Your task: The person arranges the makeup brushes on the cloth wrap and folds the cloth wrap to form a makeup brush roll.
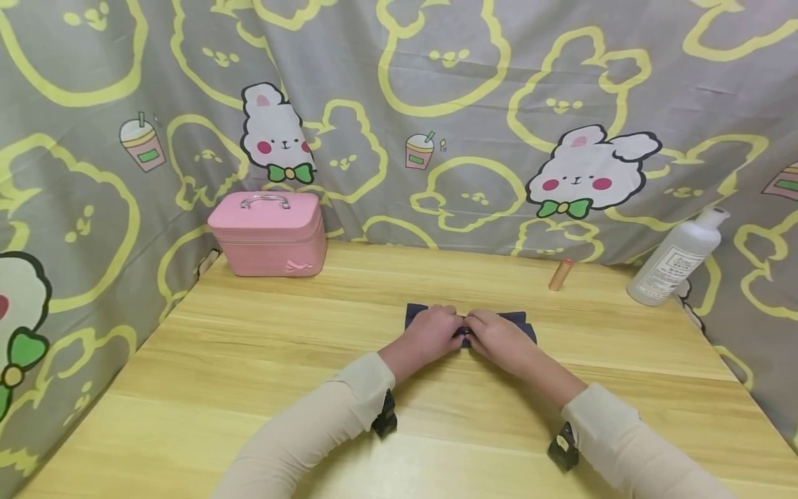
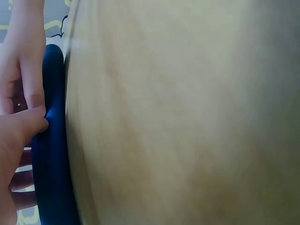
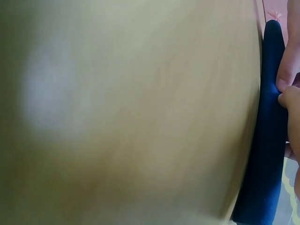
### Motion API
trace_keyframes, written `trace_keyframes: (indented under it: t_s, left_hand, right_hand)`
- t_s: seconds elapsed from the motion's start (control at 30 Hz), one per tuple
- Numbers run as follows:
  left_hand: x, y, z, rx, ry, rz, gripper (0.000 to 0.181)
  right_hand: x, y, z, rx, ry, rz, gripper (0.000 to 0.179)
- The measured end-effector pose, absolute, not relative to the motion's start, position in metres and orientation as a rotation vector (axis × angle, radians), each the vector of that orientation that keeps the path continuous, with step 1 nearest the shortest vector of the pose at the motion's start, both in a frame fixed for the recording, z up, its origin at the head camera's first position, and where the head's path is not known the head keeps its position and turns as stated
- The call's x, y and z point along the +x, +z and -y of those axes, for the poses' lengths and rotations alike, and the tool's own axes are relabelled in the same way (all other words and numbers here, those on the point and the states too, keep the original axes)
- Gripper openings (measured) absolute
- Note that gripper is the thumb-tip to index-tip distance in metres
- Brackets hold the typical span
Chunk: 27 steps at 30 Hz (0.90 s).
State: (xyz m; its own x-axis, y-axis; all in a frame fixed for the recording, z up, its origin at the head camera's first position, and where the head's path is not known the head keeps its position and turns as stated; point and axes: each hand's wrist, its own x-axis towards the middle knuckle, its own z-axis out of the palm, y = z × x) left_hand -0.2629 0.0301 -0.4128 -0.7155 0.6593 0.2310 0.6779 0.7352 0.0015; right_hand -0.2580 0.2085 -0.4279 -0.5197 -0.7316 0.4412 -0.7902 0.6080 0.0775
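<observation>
A dark navy folded fabric piece point(image 1: 516, 318) lies crosswise on the table, its ends showing past both hands. My left hand point(image 1: 434, 333) grips it near its middle, with the thumb on the near side. Right beside it, my right hand point(image 1: 499, 337) pinches the same spot, and the fingertips of the two hands nearly meet. In the left wrist view the fabric point(image 2: 56, 159) looks like a long, thick fold under the thumbs. The right wrist view shows the fabric point(image 3: 266, 159) dented where the thumbs press. A small dark shiny part between the hands is mostly hidden.
On the wooden table point(image 1: 262, 346), a pink case point(image 1: 271, 242) with a metal handle stands at the back left. A small orange-brown tube point(image 1: 560, 274) stands at the back right, near a translucent white bottle point(image 1: 676, 260). A patterned grey curtain point(image 1: 368, 62) hangs behind.
</observation>
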Motion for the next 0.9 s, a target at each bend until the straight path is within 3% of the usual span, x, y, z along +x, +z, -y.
trace_keyframes:
  t_s: [0.9]
  left_hand:
    - [-0.2712,-0.4114,-0.0322,-0.996,-0.296,2.756,0.018]
  right_hand:
    - [-0.2671,-0.4310,-0.2084,1.199,0.174,2.450,0.007]
